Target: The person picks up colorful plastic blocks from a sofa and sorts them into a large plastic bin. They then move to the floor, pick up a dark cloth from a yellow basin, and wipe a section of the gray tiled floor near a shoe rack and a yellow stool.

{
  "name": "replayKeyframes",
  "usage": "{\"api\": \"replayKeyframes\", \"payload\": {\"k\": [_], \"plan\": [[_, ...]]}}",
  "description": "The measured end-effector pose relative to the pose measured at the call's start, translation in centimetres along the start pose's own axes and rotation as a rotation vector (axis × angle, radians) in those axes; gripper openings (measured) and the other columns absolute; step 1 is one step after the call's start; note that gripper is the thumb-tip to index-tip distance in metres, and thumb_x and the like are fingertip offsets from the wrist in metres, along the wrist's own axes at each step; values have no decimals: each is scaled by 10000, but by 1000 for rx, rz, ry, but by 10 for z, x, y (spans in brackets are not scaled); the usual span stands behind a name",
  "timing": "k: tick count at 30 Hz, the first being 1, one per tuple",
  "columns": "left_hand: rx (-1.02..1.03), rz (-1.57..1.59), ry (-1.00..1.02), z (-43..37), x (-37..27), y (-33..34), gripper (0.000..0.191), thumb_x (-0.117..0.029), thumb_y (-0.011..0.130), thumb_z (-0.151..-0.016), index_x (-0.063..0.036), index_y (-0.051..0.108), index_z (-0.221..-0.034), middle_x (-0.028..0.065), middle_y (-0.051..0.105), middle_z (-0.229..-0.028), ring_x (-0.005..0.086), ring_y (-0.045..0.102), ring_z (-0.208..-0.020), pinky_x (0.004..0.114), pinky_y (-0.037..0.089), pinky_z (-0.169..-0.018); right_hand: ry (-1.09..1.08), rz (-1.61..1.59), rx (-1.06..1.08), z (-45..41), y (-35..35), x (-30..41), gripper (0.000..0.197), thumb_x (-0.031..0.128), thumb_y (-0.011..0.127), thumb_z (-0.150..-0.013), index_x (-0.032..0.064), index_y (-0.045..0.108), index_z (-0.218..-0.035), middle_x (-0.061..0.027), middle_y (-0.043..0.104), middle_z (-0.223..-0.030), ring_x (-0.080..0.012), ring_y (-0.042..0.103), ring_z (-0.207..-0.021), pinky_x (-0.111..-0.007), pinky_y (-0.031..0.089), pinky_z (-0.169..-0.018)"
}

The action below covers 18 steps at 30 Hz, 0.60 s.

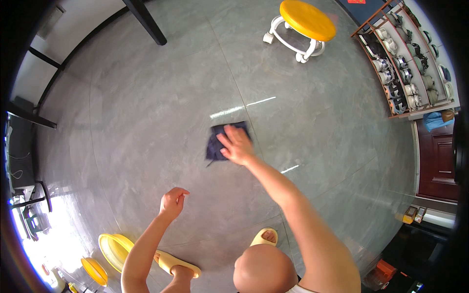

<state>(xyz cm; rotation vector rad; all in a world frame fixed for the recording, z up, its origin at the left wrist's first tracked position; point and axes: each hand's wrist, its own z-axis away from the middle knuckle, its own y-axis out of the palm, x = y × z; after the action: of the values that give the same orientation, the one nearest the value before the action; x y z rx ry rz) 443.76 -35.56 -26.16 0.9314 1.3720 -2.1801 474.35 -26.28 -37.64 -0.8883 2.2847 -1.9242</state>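
A dark navy cloth (217, 146) lies spread on the grey tiled floor (154, 121) before me. On its right part rests my right hand (236, 144), laid flat with the fingers apart and slightly blurred. A thin strand sticks out from the cloth's lower left corner. My left hand (174, 202) hangs loosely curled nearer to me, down and left of the cloth, with nothing seen in it. Both of my feet wear yellow slippers (179, 264), and my bent knee (265, 269) shows at the bottom.
A yellow-topped stool (309, 20) on white casters stands ahead to the right. Beyond it is a shoe rack (410, 69) beside a dark red door (439, 164). Black furniture legs (148, 23) rise at upper left. Two yellow basins (113, 252) sit at lower left.
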Motion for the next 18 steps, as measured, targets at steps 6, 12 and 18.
{"api": "replayKeyframes", "payload": {"k": [6, 12, 18], "plan": [[-100, 65, -92, -16, -2, 16, 239, 80, 451, -778, -44, 640, -855, 73, 616, -765, 145, 604, -654, 246, 462, -569, 529, 408, -265, 115, -67, -126, 557, 331, 542, -794, 80, 425, -1278, -265, 339, -1332, -417, 343, -1216, -558, 303, -949], [-29, 38, -230, -57, -39, 46, 212, 1, 475, -787, -73, 641, -895, 97, 612, -877, 221, 606, -767, 305, 480, -682, 1035, 541, -185, 99, -73, -154, 538, 334, 427, -872, -6, 371, -1286, -347, 261, -1344, -461, 256, -1261, -558, 240, -1001], [19, -72, 112, -134, -111, 83, 257, -37, 460, -801, -100, 624, -989, 97, 586, -1029, 275, 571, -928, 342, 473, -771, 172, -43, -55, 79, -46, -37, 528, 301, 548, -823, 69, 407, -1275, -245, 359, -1314, -397, 345, -1216, -524, 283, -993]]}}
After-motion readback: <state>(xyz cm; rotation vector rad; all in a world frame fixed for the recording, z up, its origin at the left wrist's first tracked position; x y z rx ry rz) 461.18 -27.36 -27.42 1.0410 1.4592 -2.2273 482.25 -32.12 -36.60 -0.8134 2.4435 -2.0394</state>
